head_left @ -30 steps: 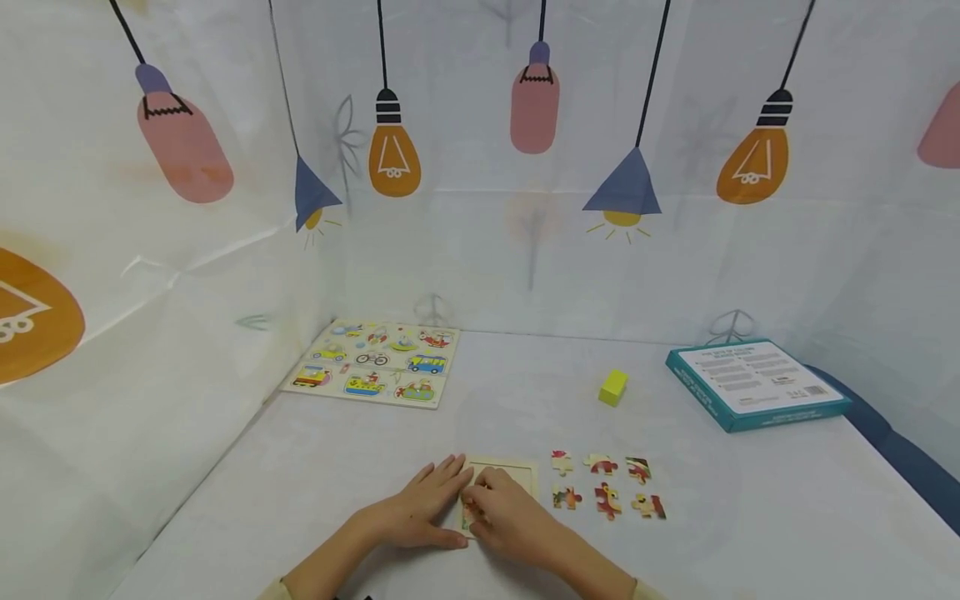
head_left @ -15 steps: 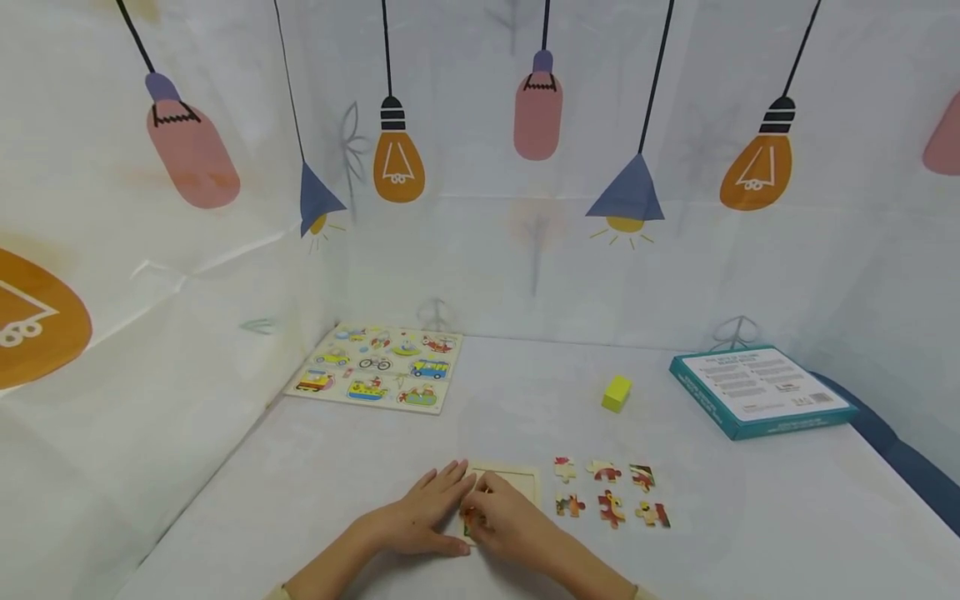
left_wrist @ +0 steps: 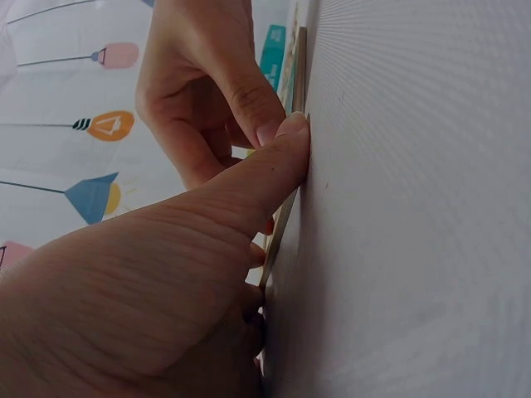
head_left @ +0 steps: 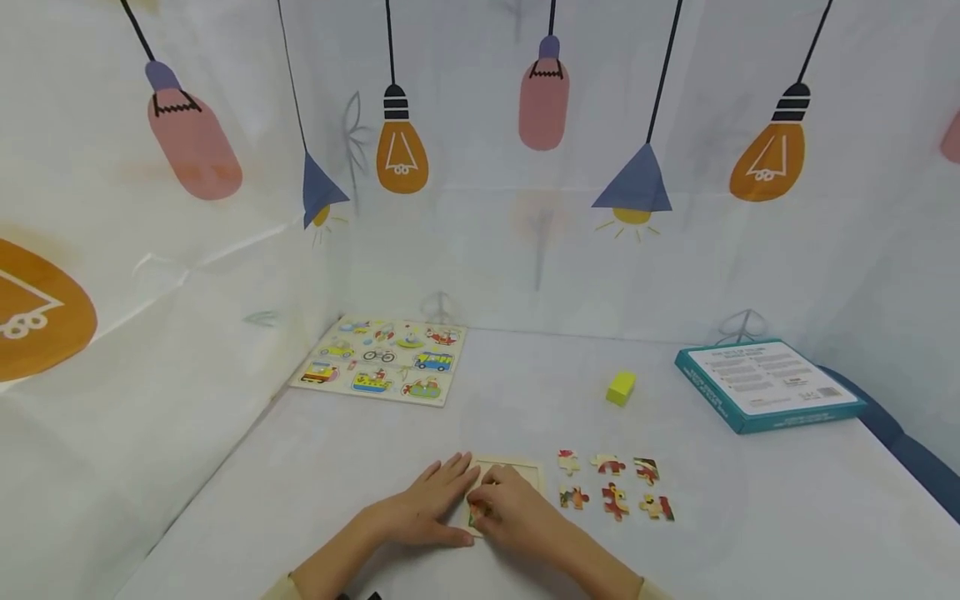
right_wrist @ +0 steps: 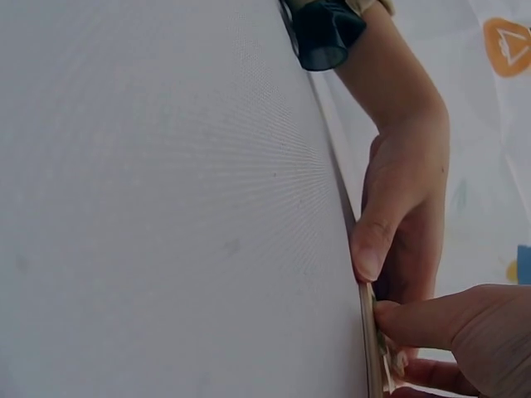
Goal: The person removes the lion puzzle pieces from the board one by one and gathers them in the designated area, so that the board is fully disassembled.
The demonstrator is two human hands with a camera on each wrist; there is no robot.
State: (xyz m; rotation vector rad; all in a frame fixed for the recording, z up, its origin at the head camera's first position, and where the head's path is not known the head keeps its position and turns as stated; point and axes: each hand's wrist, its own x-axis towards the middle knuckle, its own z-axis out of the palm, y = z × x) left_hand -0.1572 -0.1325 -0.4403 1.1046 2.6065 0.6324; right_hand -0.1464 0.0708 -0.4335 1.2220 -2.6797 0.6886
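A light wooden puzzle tray point(head_left: 531, 471) with a raised rim lies on the table, partly covered by both hands. My left hand point(head_left: 427, 510) lies along its left side with the fingers extended, and the thumb touches the near edge. My right hand point(head_left: 517, 515) is over the tray with curled fingertips, pinching a small colourful jigsaw piece point(head_left: 474, 518) at the tray's left side. Most of that piece is hidden by the fingers. In the left wrist view, the right thumb and the left thumb point(left_wrist: 278, 162) come close together at the tray's edge.
Right of the tray lie several loose jigsaw pieces point(head_left: 615, 500) in two rows. Farther back are a yellow-green block point(head_left: 621, 388), a teal box point(head_left: 780, 387) at the right, and a vehicle picture board point(head_left: 382, 358) at the left. Printed sheets point(head_left: 480, 250) hang around the table.
The right fingers shift slightly over the tray's left side. The left hand stays on the tray's edge. The whole view moves a little; the loose pieces keep their layout.
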